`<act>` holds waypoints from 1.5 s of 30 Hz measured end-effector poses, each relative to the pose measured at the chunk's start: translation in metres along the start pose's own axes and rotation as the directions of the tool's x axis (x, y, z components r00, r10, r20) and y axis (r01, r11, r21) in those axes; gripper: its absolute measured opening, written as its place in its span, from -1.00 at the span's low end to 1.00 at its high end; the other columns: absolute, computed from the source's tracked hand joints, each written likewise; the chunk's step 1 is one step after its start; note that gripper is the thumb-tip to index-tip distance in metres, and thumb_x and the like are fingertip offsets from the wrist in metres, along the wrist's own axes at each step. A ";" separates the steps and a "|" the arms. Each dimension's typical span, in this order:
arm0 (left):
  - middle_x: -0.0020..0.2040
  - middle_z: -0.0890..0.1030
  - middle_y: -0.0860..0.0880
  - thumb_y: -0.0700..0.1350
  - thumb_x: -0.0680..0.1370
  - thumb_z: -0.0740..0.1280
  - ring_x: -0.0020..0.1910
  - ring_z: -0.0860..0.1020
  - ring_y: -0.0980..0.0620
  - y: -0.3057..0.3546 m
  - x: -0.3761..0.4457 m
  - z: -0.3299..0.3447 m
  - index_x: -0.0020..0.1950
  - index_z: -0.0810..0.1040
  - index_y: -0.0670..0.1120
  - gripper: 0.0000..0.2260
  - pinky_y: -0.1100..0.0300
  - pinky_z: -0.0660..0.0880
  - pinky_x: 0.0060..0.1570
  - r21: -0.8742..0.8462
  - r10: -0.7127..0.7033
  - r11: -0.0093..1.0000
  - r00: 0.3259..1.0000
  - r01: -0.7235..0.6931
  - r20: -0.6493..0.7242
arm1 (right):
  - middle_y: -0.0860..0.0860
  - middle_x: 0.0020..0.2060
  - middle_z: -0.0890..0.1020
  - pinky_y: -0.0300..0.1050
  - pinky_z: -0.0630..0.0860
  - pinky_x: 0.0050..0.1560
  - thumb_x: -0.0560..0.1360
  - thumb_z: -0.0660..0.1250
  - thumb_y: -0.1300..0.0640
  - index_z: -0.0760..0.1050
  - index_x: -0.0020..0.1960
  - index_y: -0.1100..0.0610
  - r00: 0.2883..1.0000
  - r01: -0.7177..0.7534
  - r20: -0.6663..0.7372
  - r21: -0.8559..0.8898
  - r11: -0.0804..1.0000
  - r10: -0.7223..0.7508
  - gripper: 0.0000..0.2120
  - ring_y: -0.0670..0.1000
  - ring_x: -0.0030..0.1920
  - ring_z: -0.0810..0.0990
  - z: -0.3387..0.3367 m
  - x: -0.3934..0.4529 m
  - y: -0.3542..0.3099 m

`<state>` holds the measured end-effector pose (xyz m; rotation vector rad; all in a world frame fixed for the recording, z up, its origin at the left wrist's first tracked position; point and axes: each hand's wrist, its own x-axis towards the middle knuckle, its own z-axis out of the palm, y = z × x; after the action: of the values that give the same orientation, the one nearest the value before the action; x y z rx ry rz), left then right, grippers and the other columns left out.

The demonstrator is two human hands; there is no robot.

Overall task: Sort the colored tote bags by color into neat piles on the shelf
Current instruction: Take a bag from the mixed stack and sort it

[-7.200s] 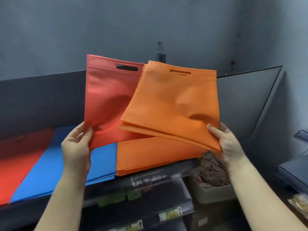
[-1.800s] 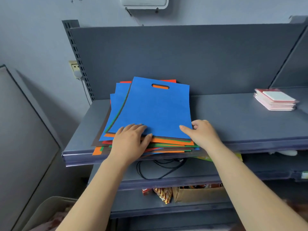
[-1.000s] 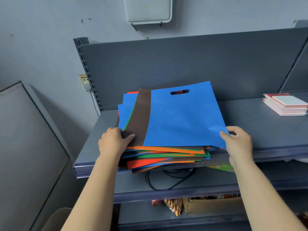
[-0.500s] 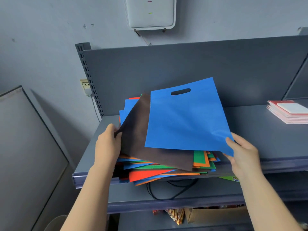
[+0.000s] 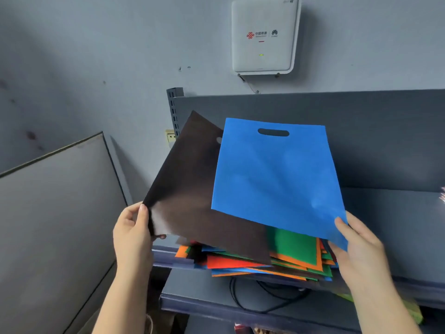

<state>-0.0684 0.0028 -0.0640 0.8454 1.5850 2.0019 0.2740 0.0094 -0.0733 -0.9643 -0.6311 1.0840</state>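
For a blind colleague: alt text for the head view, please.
Left hand holds up a brown bag, right hand a blue bag, above a mixed pile on a grey shelf; a white router hangs above.

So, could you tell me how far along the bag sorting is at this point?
No sorted piles show in this view. In hand: the left hand holds a dark brown bag and the right hand a blue bag, both lifted. Left: the mixed stack of green, orange, red and blue bags on the shelf.
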 end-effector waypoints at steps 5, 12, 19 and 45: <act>-0.13 0.60 -0.07 -0.12 0.62 0.24 -0.17 0.53 -0.02 0.019 -0.058 -0.046 0.02 0.57 -0.09 -0.87 0.01 0.50 -0.07 -0.084 -0.062 0.995 0.979 0.047 -0.194 | -0.06 -0.08 0.71 -0.17 0.56 -0.12 0.56 0.24 0.31 0.60 0.10 0.09 0.983 -0.064 0.172 -0.016 0.998 0.066 -0.76 -0.07 -0.11 0.68 0.009 -0.014 -0.009; -0.05 0.62 -0.09 -0.19 0.58 0.27 -0.10 0.54 0.01 0.016 -0.106 -0.075 -0.01 0.54 -0.11 -0.94 0.16 0.47 -0.07 0.327 0.010 0.943 0.975 0.064 -0.221 | -0.10 -0.19 0.71 -0.29 0.59 -0.30 0.56 0.24 0.31 0.60 0.06 0.06 0.938 -0.180 0.297 -0.014 0.984 0.176 -0.77 -0.12 -0.21 0.69 0.002 -0.047 0.009; -0.30 0.53 -0.13 -0.33 0.45 0.32 -0.29 0.51 -0.05 0.001 -0.106 -0.043 -0.02 0.56 -0.23 -0.87 0.28 0.46 -0.58 0.320 -0.371 0.875 0.928 0.363 -0.037 | -0.12 -0.17 0.71 -0.29 0.59 -0.30 0.56 0.26 0.29 0.61 0.07 0.03 0.955 -0.206 0.221 0.016 0.978 0.198 -0.77 -0.12 -0.18 0.69 -0.023 -0.047 0.009; -0.14 0.67 0.03 -0.24 0.61 0.23 -0.22 0.58 0.13 0.139 -0.202 -0.268 0.06 0.61 -0.03 -0.80 0.23 0.55 -0.24 0.381 0.354 0.902 0.856 -0.205 -0.377 | -0.12 -0.23 0.71 -0.30 0.58 -0.32 0.57 0.22 0.29 0.63 -0.07 0.02 0.679 -0.415 0.667 0.002 0.910 0.308 -0.73 -0.15 -0.26 0.67 0.076 -0.183 0.052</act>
<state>-0.1089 -0.3535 -0.0081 0.8235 2.2109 2.2923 0.1221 -0.1282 -0.0798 -0.5567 -0.9288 1.8466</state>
